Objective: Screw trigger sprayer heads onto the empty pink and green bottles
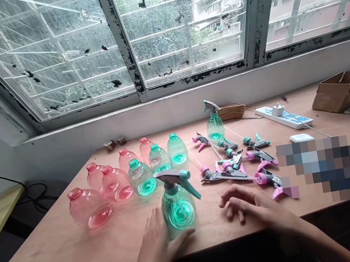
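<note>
My left hand (pixel 160 237) is wrapped around the lower side of a green spray bottle (pixel 178 208), which stands upright at the table's front with a grey and teal trigger head on it. To its right, my right hand (pixel 249 208) is over the table with loosely bent fingers apart, holding nothing. Beyond that hand lie several loose trigger spray heads (pixel 230 166), some grey and pink, others grey and teal, with thin tubes. Left of the held bottle stand several capless red bottles (pixel 91 210) and three capless green bottles (pixel 143 180).
Another green spray bottle (pixel 214 127) with its head on stands at the back. Behind it lies a flat piece of cardboard (pixel 233 111). A white power strip (pixel 284 118) with cables, an open cardboard box (pixel 342 93) and a white case (pixel 301 138) are at the right. Windows line the wall.
</note>
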The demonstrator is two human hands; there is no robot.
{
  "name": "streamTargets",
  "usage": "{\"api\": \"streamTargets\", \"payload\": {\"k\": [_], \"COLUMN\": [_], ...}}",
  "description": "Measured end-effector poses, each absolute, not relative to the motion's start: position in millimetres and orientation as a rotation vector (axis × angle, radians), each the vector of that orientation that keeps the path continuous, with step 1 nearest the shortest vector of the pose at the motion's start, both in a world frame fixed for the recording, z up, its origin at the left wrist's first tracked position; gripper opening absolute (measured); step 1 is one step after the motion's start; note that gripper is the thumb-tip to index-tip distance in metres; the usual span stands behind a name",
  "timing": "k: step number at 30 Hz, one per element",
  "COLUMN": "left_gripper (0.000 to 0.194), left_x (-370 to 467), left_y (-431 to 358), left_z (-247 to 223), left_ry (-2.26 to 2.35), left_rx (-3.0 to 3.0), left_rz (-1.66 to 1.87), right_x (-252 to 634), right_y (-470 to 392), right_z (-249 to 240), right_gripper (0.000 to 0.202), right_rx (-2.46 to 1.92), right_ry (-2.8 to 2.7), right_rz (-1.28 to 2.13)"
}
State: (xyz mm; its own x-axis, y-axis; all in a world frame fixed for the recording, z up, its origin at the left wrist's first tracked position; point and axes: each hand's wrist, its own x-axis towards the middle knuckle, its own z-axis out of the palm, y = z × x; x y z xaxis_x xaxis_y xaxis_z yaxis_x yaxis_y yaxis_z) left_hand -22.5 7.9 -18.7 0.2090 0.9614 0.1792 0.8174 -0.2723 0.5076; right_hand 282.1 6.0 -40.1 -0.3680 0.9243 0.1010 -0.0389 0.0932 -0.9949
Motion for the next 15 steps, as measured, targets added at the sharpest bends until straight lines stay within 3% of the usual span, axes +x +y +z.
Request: {"api": "streamTargets", "payload": {"k": [3,6,8,15], "left_gripper": [0.083,0.062,0.050,0.051], "left_x": [-24,-26,-26,-27], "left_y": [7,8,10,11], "left_z": [-20,-20,-19,-21], "left_ry": [1.581,1.460,1.420,1.364], "left_rx": [2.366,2.518,2.559,2.618], "left_rz": [0.593,0.520,0.486,0.495], "right_x": [276,266,257,248], "right_y": [1,3,7,32], "right_z": [-37,-33,-31,-1], "right_gripper": [0.047,0.078,0.087,0.069], "right_rx": [-1.039,-1.087,-1.050,-0.986], "right_ry": [-1.644,-1.745,-1.774,-1.755], "right_rz": [1.280,1.035,0.830,0.813]}}
